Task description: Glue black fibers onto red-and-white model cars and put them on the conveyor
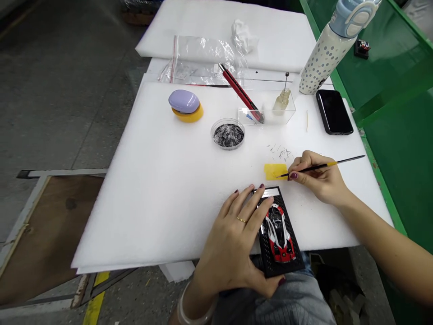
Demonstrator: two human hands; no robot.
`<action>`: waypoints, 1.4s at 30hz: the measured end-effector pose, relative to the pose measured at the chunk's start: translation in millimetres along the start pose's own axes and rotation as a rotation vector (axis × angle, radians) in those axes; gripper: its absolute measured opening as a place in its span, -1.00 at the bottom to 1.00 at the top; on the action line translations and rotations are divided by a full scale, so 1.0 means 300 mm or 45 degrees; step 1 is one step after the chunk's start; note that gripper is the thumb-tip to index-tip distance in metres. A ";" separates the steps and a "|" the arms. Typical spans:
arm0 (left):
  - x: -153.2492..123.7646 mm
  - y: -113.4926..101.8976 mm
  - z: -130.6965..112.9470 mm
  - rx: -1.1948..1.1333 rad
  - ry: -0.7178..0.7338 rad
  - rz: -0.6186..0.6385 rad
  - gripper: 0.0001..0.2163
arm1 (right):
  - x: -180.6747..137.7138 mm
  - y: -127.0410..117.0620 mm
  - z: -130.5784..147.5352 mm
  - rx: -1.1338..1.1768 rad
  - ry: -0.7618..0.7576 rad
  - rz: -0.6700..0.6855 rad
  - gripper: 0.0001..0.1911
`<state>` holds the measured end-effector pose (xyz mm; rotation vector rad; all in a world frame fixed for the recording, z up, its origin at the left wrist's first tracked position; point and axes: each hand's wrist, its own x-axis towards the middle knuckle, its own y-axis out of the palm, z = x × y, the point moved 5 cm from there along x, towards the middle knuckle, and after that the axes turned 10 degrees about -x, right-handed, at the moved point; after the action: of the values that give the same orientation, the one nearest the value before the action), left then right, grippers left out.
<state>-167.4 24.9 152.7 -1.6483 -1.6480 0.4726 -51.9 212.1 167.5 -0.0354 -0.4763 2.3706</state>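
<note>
My left hand grips the left side of a black display base that carries a small red, white and black model car. Its fingers lie along the base's edge and the thumb hooks under the near end. My right hand pinches a thin black and yellow paintbrush. The brush tip touches a small yellow pad on the white foam sheet. Tiny dark slivers lie scattered just beyond the pad.
A round dish of black slivers, a purple and yellow case, a clear tray with a red pen and small bottle, a black phone, a dotted water bottle and plastic bags lie farther back. A green bench stands at right.
</note>
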 end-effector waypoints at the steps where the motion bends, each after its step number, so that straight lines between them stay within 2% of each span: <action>1: -0.001 0.001 0.001 -0.003 -0.003 0.001 0.11 | -0.003 0.004 -0.007 -0.006 0.009 0.000 -0.67; 17: -0.007 0.003 -0.002 0.010 0.006 -0.013 0.11 | 0.012 0.018 -0.023 -0.115 -0.013 0.003 -0.69; 22: -0.010 -0.003 -0.001 -0.016 0.004 -0.038 0.09 | 0.004 0.012 -0.014 0.104 0.067 -0.062 -0.62; 25: -0.004 -0.008 -0.004 -0.067 -0.022 -0.064 0.09 | -0.046 0.029 0.027 0.302 0.041 -0.219 -0.64; 29: 0.008 -0.014 -0.016 -0.219 -0.115 -0.229 0.00 | -0.157 0.075 0.070 0.466 -0.002 -0.552 -0.73; 33: 0.010 0.000 -0.032 -0.315 -0.230 -0.480 -0.16 | -0.232 0.110 0.072 0.421 0.021 -0.790 -0.69; 36: 0.008 0.016 -0.041 -0.286 -0.265 -0.594 -0.18 | -0.240 0.125 0.077 0.391 -0.017 -0.791 -0.66; 42: 0.009 0.024 -0.040 -0.291 -0.276 -0.583 -0.18 | -0.245 0.157 0.093 0.373 -0.141 -0.649 -0.76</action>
<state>-153.7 25.5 156.1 -1.3432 -2.2350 0.2427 -31.4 122.8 169.3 0.3161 -0.1569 1.9200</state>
